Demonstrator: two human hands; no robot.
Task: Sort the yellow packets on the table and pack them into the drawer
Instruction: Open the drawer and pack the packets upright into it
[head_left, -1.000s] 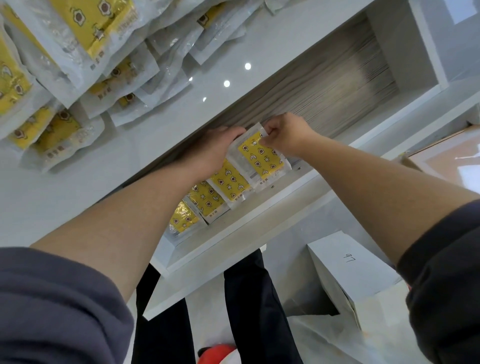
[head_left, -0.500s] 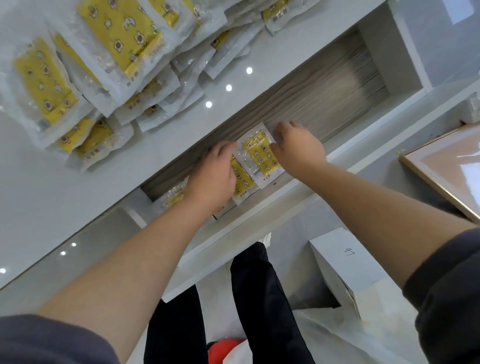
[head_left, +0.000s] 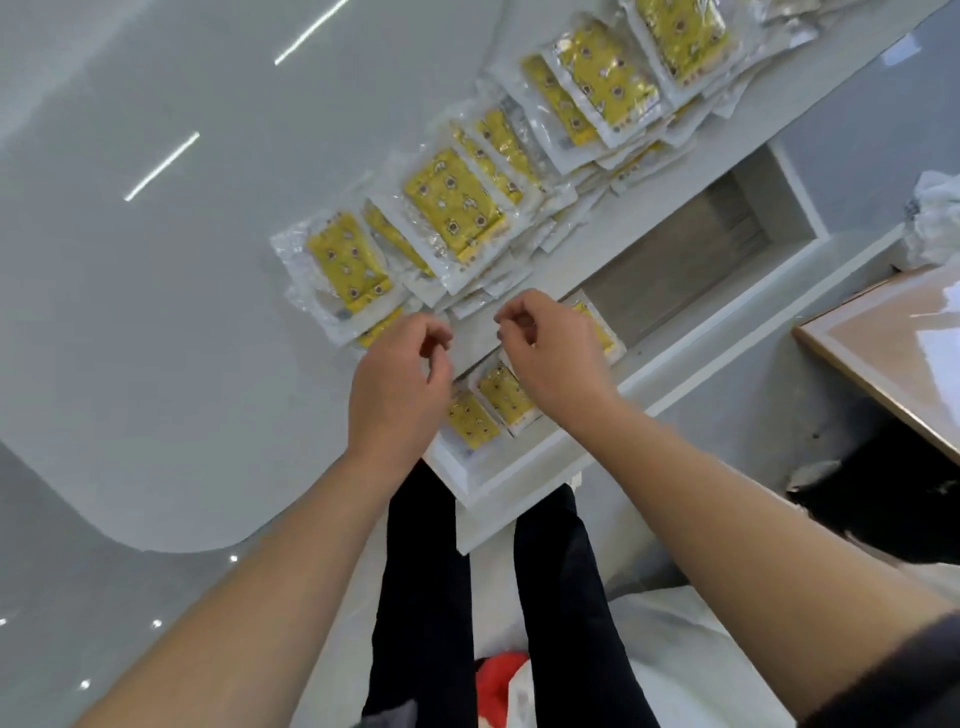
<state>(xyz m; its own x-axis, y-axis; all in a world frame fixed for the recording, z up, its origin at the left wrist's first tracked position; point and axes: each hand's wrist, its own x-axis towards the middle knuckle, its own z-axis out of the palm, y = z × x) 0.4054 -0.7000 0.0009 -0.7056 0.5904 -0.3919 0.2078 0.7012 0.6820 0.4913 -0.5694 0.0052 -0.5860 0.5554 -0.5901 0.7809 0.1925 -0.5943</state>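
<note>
Several yellow packets in clear wrappers (head_left: 452, 208) lie overlapping in a pile on the glossy white table (head_left: 156, 322). Below the table's edge the white drawer (head_left: 675, 358) stands pulled out, with a row of yellow packets (head_left: 501, 392) standing along its near end. My left hand (head_left: 400, 384) hovers over the table's edge, fingers loosely curled, holding nothing. My right hand (head_left: 545, 353) hangs above the drawer's packets, fingers also loosely curled and empty. Both hands partly hide the row in the drawer.
The far part of the drawer shows bare grey wood-grain floor (head_left: 675, 270). A glossy brown board (head_left: 898, 358) lies at the right. My dark trouser legs (head_left: 431, 597) stand below the drawer, with white bags (head_left: 675, 665) and a red item (head_left: 498, 675) on the floor.
Both hands let go of the packet they set in the drawer and rose toward the table's edge. The view swung, bringing the pile toward the centre.
</note>
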